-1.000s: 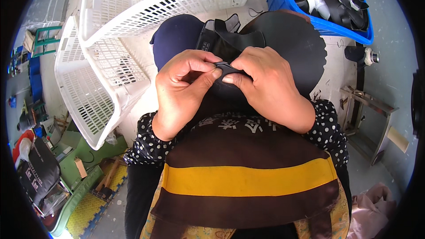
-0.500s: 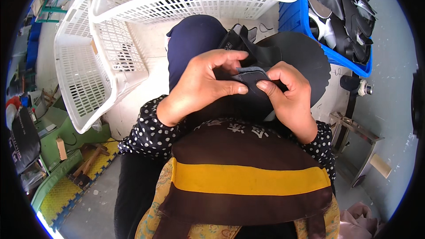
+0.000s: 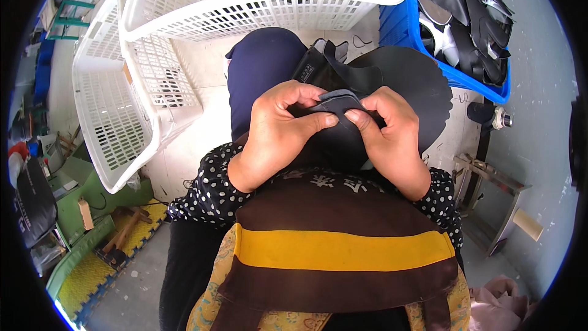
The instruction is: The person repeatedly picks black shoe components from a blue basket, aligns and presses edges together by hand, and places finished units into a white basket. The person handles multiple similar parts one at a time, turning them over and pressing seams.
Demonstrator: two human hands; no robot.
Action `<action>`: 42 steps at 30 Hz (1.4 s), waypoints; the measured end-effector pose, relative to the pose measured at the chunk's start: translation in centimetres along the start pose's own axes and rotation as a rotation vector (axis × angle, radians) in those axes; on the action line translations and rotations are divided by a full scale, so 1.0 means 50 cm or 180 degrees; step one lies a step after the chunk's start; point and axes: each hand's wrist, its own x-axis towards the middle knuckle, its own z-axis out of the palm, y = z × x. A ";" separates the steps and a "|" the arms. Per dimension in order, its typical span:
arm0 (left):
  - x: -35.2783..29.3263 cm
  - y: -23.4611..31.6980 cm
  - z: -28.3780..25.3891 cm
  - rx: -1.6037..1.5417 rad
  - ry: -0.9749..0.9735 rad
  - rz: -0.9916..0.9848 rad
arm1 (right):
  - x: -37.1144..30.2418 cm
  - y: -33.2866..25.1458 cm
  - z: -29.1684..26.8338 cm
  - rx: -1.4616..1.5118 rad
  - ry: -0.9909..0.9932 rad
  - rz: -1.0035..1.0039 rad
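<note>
My left hand (image 3: 274, 125) pinches the edge of a black leather shoe upper (image 3: 339, 108) between thumb and fingers. Its folded-over rim shows a greyish lining. From the other side my right hand (image 3: 393, 132) grips the same edge, thumb on top and fingers behind. The two thumbs are a short way apart. More black leather (image 3: 361, 77), with a curved strap-like part and a label, lies just beyond my fingers above my lap. The lower part of the upper is hidden behind my hands and the apron (image 3: 343, 205).
White plastic baskets (image 3: 263, 7) stand ahead and to the left, the far one holding black pieces. At the far right a blue crate (image 3: 398, 27) holds black leather parts. A rounded black surface (image 3: 422, 83) is beside my right hand. A metal frame (image 3: 499, 178) stands by the wall.
My left fingers have closed in on the rim, and my left hand has shifted slightly. My right hand keeps its grip, a little lower and further left. The view has shifted slightly.
</note>
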 end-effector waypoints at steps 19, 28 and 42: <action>0.009 0.001 0.002 -0.0173 0.0079 -0.0100 | 0.032 0.072 -0.061 0.0966 -0.0733 0.0670; 0.007 0.013 0.007 -0.0569 0.0063 -0.0354 | 0.072 0.110 -0.090 0.0797 -0.2302 0.0614; 0.013 0.015 0.007 -0.0590 0.0020 -0.0357 | 0.053 0.120 -0.085 0.1060 -0.2010 0.0068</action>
